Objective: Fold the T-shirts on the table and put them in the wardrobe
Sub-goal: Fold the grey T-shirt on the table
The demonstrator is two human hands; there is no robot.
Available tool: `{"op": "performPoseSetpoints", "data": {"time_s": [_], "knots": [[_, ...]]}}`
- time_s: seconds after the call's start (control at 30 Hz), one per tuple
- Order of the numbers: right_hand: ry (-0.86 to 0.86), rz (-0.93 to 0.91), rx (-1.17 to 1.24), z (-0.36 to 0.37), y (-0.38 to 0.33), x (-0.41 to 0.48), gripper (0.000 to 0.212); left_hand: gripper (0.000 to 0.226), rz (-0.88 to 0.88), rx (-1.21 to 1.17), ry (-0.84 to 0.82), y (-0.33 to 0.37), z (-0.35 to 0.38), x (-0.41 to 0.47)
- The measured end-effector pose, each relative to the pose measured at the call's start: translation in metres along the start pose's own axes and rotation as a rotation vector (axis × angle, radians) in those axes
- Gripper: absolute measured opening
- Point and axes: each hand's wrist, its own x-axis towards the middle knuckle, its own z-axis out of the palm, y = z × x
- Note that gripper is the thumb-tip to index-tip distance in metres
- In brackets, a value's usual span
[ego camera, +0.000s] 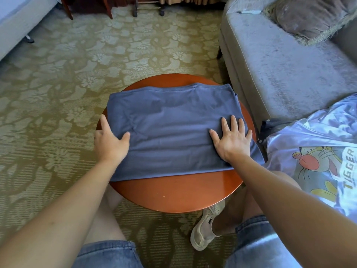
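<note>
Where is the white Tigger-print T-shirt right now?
In the head view the white T-shirt lies at the right edge, off the round table, by the near end of the grey sofa, right of the blue T-shirt.

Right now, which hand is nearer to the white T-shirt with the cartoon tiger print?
Right. The right hand rests flat on the folded blue T-shirt, on the side beside the white T-shirt; the left hand touches the opposite edge.

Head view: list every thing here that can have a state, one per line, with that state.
blue T-shirt, folded into a rectangle, flat on the table.
table, carries the blue T-shirt.
left hand, open, thumb on the shirt's left edge.
right hand, flat, fingers spread, pressing the shirt.
printed T-shirt, unfolded, rumpled, off the table at right.
</note>
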Motion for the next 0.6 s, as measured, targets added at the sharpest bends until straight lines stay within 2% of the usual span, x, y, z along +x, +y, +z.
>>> {"op": "performPoseSetpoints", "data": {"time_s": [0.07, 0.13, 0.27, 0.4, 0.5, 0.6], "knots": [[-0.001, -0.001, -0.001, 0.000, 0.000, 0.001, 0.074, 0.092, -0.112, -0.096, -0.107, 0.002, -0.007, 0.021], [0.006, -0.004, -0.001, 0.000, 0.000, 0.001, 0.074, 0.090, -0.129, -0.171, -0.198, -0.002, -0.013, 0.039], [0.001, -0.007, -0.002, 0.000, 0.000, 0.001, 0.074, 0.086, 0.056, -0.178, -0.267, -0.012, -0.015, 0.042], [0.059, -0.050, -0.004, 0.001, -0.001, -0.002, 0.071, 0.058, 0.185, -0.175, -0.245, -0.019, -0.013, 0.040], [0.084, -0.170, -0.004, 0.000, -0.002, -0.005, 0.065, 0.031, 0.240, -0.137, -0.253, -0.024, -0.013, 0.041], [-0.018, -0.192, -0.060, -0.002, -0.003, 0.000, 0.066, 0.028, 0.214, -0.180, -0.270, -0.027, -0.018, 0.042]]}}
